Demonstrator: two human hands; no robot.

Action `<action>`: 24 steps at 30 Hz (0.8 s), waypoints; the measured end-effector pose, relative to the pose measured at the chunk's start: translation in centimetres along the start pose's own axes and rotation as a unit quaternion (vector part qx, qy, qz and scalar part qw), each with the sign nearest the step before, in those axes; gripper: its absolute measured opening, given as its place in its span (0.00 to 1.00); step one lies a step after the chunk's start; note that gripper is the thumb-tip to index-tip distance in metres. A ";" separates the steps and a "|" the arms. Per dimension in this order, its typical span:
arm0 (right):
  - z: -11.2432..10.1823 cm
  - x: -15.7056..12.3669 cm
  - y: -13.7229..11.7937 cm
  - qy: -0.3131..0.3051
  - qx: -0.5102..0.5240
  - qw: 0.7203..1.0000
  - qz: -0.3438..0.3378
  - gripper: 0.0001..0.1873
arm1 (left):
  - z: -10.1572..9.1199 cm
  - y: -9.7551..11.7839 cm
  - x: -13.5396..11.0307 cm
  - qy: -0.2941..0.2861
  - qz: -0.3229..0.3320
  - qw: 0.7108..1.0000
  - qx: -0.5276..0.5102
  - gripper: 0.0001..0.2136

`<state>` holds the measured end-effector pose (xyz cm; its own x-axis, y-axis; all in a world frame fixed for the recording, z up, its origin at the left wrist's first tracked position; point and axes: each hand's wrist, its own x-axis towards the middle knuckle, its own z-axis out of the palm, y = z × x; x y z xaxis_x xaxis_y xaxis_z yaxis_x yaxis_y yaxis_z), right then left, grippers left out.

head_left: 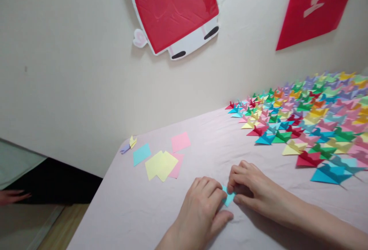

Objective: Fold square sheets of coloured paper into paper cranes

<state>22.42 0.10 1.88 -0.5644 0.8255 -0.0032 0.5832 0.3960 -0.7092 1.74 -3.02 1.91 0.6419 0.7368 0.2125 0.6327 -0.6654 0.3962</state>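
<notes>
My left hand (202, 206) and my right hand (248, 185) meet near the front of a table with a pale pink cloth (129, 204). Both pinch a small light-blue piece of folded paper (228, 197) that lies on the cloth between their fingertips. The fingers of each hand are curled and pressed onto the paper, which is mostly hidden beneath them.
Loose paper squares lie left of the hands: a blue one (141, 154), yellow ones (161, 165), pink ones (180, 142). Two small folded pieces (129, 144) sit near the table's left corner. Several coloured folded paper cranes (310, 123) cover the right side. Another person's hand (13, 196) shows at the far left.
</notes>
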 end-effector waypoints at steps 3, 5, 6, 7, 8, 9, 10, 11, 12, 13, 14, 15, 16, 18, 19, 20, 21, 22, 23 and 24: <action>-0.2 0.1 -0.1 -0.011 0.000 1.000 0.013 0.14 | -0.1 -0.1 0.1 -0.007 -0.008 1.000 -0.013 0.11; -0.2 0.2 -0.1 -0.014 -0.003 1.000 0.013 0.14 | 0.0 -0.1 0.1 0.007 0.002 1.000 -0.009 0.08; -0.2 0.2 0.0 -0.016 -0.004 1.000 0.012 0.14 | 0.0 -0.2 0.1 0.016 0.008 1.000 -0.007 0.06; -0.1 0.2 0.0 -0.017 -0.004 1.000 0.011 0.14 | 0.1 -0.2 0.1 0.024 0.016 1.000 -0.005 0.05; -0.1 0.2 0.1 -0.017 -0.003 1.000 0.010 0.14 | 0.2 -0.2 0.0 0.031 0.021 0.999 -0.004 0.04; -0.1 0.2 0.1 -0.015 -0.003 1.000 0.010 0.15 | 0.3 -0.2 0.0 0.038 0.023 0.999 -0.004 0.03; 0.0 0.1 0.2 -0.012 -0.002 1.000 0.010 0.14 | 0.4 -0.2 0.0 0.045 0.021 0.999 -0.007 0.03; 0.0 0.1 0.2 -0.007 -0.001 1.000 0.010 0.14 | 0.6 -0.2 0.1 0.054 0.015 0.998 -0.014 0.04; 0.1 0.1 0.2 -0.003 0.001 1.000 0.008 0.13 | 0.8 -0.2 0.1 0.065 0.001 0.998 -0.026 0.05; 0.2 0.1 0.3 0.000 0.002 1.000 0.005 0.11 | 0.9 -0.1 0.2 0.078 -0.016 0.996 -0.043 0.05; 0.2 0.2 0.3 0.003 0.003 1.000 0.003 0.09 | 1.1 -0.1 0.3 0.090 -0.034 0.993 -0.064 0.06; 0.3 0.2 0.3 0.005 0.003 1.000 0.000 0.08 | 1.2 -0.1 0.3 0.098 -0.051 0.990 -0.086 0.07; 0.4 0.2 0.3 0.007 0.001 1.000 -0.001 0.07 | 1.2 -0.1 0.4 0.102 -0.066 0.987 -0.108 0.08; 0.5 0.2 0.3 0.011 -0.003 1.000 0.003 0.07 | 1.2 0.0 0.5 0.098 -0.082 0.982 -0.142 0.09; 0.5 0.3 0.2 0.012 -0.005 1.000 0.006 0.07 | 1.2 0.0 0.5 0.093 -0.087 0.980 -0.152 0.09; 0.6 0.3 0.1 0.015 -0.006 1.000 0.008 0.07 | 1.1 0.0 0.5 0.087 -0.091 0.980 -0.157 0.09; 0.6 0.2 0.0 0.017 -0.007 1.000 0.011 0.07 | 1.1 0.0 0.5 0.084 -0.093 0.979 -0.158 0.09; 0.6 0.2 -0.1 0.020 -0.008 1.000 0.014 0.07 | 1.0 0.0 0.5 0.084 -0.096 0.979 -0.157 0.08; 0.5 0.2 -0.2 0.022 -0.010 1.000 0.017 0.08 | 1.0 0.0 0.5 0.085 -0.099 0.980 -0.154 0.08; 0.5 0.3 -0.3 0.019 -0.011 1.000 0.019 0.08 | 1.0 0.0 0.6 0.086 -0.103 0.980 -0.150 0.07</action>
<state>21.81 0.00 1.79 -0.5187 0.8549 -0.0025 0.6165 0.3720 -0.6940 2.59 -2.75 1.13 0.4157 0.8779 0.2378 0.5684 -0.4548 0.6856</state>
